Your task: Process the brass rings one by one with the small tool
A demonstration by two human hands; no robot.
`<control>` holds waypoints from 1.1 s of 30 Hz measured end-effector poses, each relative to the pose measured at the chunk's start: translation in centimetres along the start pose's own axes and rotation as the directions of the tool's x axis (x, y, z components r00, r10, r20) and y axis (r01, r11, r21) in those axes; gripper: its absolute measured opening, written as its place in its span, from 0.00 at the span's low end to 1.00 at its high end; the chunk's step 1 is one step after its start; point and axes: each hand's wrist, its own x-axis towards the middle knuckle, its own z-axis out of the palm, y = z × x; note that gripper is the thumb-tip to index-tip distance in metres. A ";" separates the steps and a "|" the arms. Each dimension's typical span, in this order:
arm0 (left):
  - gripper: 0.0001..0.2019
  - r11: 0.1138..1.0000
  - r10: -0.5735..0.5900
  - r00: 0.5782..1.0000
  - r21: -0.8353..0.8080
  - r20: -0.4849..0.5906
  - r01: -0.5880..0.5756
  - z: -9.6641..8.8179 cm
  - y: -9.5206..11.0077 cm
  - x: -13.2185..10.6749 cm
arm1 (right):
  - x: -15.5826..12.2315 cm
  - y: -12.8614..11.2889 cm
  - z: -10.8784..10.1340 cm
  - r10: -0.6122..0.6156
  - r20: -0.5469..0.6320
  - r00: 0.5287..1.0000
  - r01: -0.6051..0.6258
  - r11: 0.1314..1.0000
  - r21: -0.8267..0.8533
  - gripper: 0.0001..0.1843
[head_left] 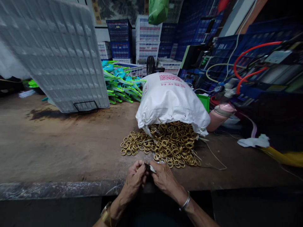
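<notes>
My left hand (pixel 133 181) and my right hand (pixel 164 178) meet at the near edge of the workbench (pixel 59 148), fingers pinched together around a small dark and white piece (pixel 149 167) that I cannot identify. Just beyond them lies a heap of brass rings (pixel 165 145) spilling from the mouth of a white woven sack (pixel 169 99) that lies on its side. A watch sits on my left wrist and a bangle on my right.
A pale plastic tray (pixel 59 53) leans at the back left. Green and blue plastic parts (pixel 120 85) are piled behind the sack. Stacked crates (pixel 146 37) fill the back. Red hoses (pixel 251 63) and machinery stand right. A white rag (pixel 254 142) lies near them.
</notes>
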 end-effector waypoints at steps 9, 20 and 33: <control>0.16 0.999 -0.023 1.000 -0.047 0.004 0.023 -1.0 0.2 -1.1 | 1.4 -0.6 0.8 0.027 0.033 0.999 -0.020 0.981 -0.195 0.15; 0.13 0.919 -0.096 0.994 -0.378 0.058 0.111 -1.9 0.5 -2.0 | 4.7 -0.2 0.8 0.090 -0.224 0.970 -0.155 0.943 -0.294 0.12; 0.11 0.840 -0.131 0.978 -0.506 0.163 0.197 -2.9 1.2 -1.2 | 5.3 0.3 0.8 0.042 -0.228 0.973 -0.111 0.948 -0.298 0.10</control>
